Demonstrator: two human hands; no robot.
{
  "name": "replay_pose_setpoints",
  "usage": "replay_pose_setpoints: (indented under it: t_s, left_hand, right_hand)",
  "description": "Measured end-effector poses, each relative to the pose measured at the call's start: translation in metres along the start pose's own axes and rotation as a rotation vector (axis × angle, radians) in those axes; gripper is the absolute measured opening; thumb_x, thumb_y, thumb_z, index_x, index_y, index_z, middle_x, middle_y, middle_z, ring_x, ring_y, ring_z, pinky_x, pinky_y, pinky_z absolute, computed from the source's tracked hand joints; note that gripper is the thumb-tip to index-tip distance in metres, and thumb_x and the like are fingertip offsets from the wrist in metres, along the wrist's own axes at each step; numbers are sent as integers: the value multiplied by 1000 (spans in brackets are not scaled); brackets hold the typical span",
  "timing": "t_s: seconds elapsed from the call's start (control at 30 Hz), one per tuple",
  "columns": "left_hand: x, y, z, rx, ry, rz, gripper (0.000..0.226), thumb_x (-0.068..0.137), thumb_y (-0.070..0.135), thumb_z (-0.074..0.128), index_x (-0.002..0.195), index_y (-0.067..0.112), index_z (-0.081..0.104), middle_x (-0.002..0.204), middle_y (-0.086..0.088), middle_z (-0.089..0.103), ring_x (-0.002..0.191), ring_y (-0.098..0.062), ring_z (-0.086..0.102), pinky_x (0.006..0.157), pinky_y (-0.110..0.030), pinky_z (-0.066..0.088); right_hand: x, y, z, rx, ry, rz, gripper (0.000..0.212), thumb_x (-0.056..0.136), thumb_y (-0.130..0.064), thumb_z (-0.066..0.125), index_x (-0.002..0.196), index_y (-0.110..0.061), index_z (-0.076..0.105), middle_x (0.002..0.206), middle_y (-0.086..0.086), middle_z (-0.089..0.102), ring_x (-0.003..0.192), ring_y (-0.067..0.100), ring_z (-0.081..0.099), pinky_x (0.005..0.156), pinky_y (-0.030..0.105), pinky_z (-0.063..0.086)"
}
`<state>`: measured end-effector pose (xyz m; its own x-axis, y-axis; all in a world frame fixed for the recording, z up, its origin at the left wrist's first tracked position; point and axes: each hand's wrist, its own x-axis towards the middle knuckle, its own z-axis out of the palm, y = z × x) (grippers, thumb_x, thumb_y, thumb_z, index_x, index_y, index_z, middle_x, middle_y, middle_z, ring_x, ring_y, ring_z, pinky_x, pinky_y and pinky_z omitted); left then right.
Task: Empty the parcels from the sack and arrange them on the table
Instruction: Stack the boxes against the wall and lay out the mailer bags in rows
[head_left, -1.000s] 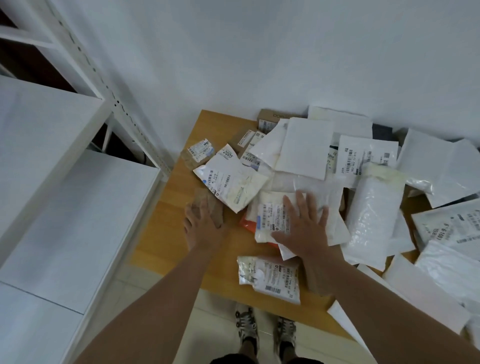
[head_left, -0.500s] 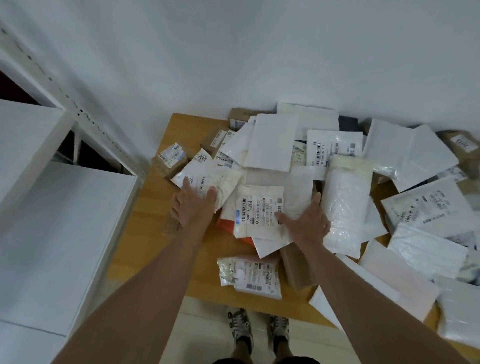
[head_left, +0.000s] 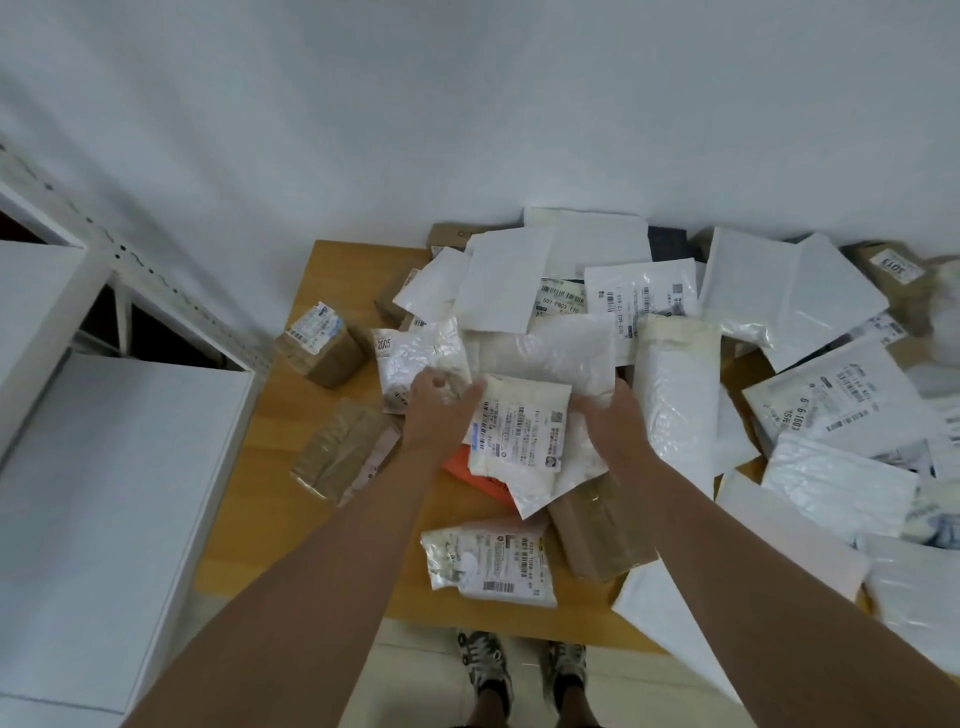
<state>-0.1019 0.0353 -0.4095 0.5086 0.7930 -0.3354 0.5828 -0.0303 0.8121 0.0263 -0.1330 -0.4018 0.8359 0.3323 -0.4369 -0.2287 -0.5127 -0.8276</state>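
- Left hand (head_left: 441, 410) and right hand (head_left: 613, 415) each curl round a side edge of the cream padded mailer with printed label (head_left: 519, 431), atop the heap on the wooden table (head_left: 270, 467);
- Risk: lifting it could drag the slick white mailers beneath off the table's near edge; no sack visible.

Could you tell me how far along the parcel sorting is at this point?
Emptying looks done: no sack is in view and parcels cover the wooden table. Arranging is in hand: the left hand and right hand grip the sides of a cream labelled mailer atop the central pile. Still left: most mailers overlap in a heap; only the brown boxes at the left lie apart.
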Motion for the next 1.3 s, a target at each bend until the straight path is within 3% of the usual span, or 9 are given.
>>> replay_pose_setpoints:
  t_s: [0.13,0.23,0.4,0.57,0.73,0.93,1.07,1.17,1.3]
  left_hand:
    - [-8,7,15,7,-77,0,98,76,62,70,150,18,23,143,-6,36,132,-24,38,107,-48,39]
    - [-17,11,30,101,-53,61,111,71,82,52,155,22,13,155,-13,27,143,-31,26,115,-55,25]
    - [-40,41,60,127,46,78,95,73,79,28,153,29,21,159,-5,23,144,-31,23,114,-50,19]
    - [-61,77,88,63,34,218,82,80,74,25,152,35,23,161,3,16,147,-24,10,118,-47,10]
    - [-82,119,138,163,-43,394,77,83,70,26,151,35,24,160,-2,17,146,-28,11,118,-49,11]
    - [-126,147,227,404,-304,590,66,92,65,33,151,36,23,160,-7,17,146,-30,10,117,-52,7]
    - [-142,140,262,546,-507,670,62,97,58,39,151,30,29,160,-6,20,148,-27,9,118,-46,4]
    - [-139,131,262,536,-464,696,59,96,54,38,145,22,41,154,-7,34,144,-28,20,119,-48,13]
    - [-116,116,231,435,-173,664,49,93,39,48,135,16,49,138,-6,48,132,-25,36,113,-45,30]
  right_hand:
    - [-5,-7,-6,342,-147,107,35,92,-12,63,126,-19,56,113,4,70,102,24,69,89,48,56]
    - [-8,-19,-15,490,-250,161,34,94,-9,61,126,-21,60,115,9,71,102,29,69,83,49,58]
    - [-20,-43,-36,674,-349,172,28,96,-5,55,122,-10,62,108,11,73,95,28,72,70,40,60]
    - [-21,-48,-83,805,-402,114,38,96,-6,52,134,-8,55,126,16,65,115,35,63,94,52,51]
    - [-17,-29,-155,883,-368,141,42,97,-18,44,130,6,54,121,23,62,110,37,63,92,49,53]
    - [-11,38,-251,1060,-135,213,40,93,-18,39,126,-4,59,124,17,65,114,35,61,102,51,45]
    - [-1,98,-289,791,249,320,25,82,-15,58,104,-15,67,117,15,66,100,30,62,88,42,50]
    - [10,128,-298,367,483,403,39,80,-21,68,117,-11,59,112,11,58,93,26,54,77,37,45]
    - [28,138,-277,27,697,356,78,80,-25,72,145,-9,32,137,17,45,125,37,46,103,53,40]
